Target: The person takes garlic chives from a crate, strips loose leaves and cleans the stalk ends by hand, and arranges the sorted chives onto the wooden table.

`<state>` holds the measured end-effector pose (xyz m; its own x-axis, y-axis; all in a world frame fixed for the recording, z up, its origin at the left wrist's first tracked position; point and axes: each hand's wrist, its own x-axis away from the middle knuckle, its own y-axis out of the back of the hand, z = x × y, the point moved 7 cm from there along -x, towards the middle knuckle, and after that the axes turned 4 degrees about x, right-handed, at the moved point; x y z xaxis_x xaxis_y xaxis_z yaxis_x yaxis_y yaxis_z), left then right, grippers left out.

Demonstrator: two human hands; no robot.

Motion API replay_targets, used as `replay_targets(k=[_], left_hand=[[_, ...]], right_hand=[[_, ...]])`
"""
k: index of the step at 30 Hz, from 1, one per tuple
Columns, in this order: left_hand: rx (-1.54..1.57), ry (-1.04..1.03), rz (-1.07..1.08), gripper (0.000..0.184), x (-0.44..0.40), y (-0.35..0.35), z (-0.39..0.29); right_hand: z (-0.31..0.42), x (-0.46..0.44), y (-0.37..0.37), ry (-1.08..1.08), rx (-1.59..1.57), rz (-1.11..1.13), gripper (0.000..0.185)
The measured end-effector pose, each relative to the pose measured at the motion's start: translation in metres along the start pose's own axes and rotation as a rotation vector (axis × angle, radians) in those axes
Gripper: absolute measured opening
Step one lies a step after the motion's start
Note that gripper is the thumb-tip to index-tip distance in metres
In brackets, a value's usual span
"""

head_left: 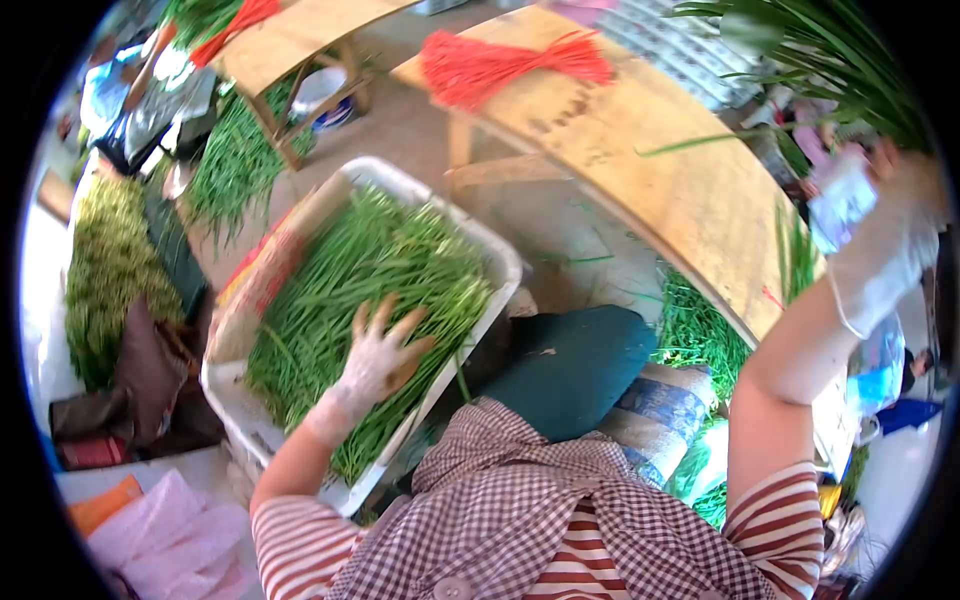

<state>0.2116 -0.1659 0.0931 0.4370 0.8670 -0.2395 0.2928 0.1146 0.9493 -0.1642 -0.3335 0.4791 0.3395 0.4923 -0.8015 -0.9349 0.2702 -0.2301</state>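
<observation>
My left hand [385, 360], in a thin whitish glove, lies with fingers spread on a heap of long green chives [350, 270]. The heap fills a white plastic tub [510, 262], with a folded sack [262, 280] along its left inner side. At the upper right my raised right hand [905, 185], also gloved, is closed around a bunch of chives [835, 60]. The leaves fan out above that hand and over the far end of a wooden table; its fingers are partly hidden and blurred.
Red ties [510, 68] lie bundled on the wooden table [640, 150]. Loose chives [695, 320] lie under it. Another wooden table [290, 40] and a white bucket [320, 98] stand farther back. A person [130, 100] sits at the upper left, near piled greens [120, 260].
</observation>
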Motion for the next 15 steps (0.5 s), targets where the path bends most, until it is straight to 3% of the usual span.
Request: replay_targets(k=[3, 5, 6, 7, 9, 10, 11, 12, 15], left_hand=[[0.011, 0.111, -0.417, 0.042, -0.02, 0.065, -0.028], [0.325, 0.139, -0.517, 0.039, -0.045, 0.083, -0.049], [0.637, 0.211, -0.556, 0.036, -0.059, 0.079, -0.057], [0.801, 0.229, -0.484, 0.038, -0.078, 0.075, -0.067], [1.681, 0.432, -0.197, 0.046, -0.114, 0.035, -0.092], [1.877, 0.467, -0.073, 0.052, -0.129, 0.017, -0.104], [2.07, 0.508, 0.066, 0.057, -0.142, -0.003, -0.118], [2.122, 0.446, 0.173, 0.077, -0.157, -0.01, -0.136], [2.551, 0.343, 0.478, 0.096, -0.187, -0.041, -0.193]], right_hand=[[-0.042, 0.022, 0.01, -0.029, 0.296, 0.019, 0.018], [-0.077, 0.081, 0.018, -0.075, 0.548, 0.104, 0.019], [-0.085, 0.117, 0.022, -0.057, 0.63, 0.156, 0.02], [-0.085, 0.15, 0.026, 0.002, 0.658, 0.199, 0.022], [-0.066, 0.195, 0.039, 0.207, 0.563, 0.233, 0.025], [-0.055, 0.212, 0.044, 0.316, 0.5, 0.251, 0.029], [-0.048, 0.217, 0.055, 0.206, 0.43, 0.184, 0.028], [-0.035, 0.218, 0.062, 0.231, 0.451, 0.206, 0.027], [0.005, 0.218, 0.08, 0.252, 0.441, 0.252, 0.028]])
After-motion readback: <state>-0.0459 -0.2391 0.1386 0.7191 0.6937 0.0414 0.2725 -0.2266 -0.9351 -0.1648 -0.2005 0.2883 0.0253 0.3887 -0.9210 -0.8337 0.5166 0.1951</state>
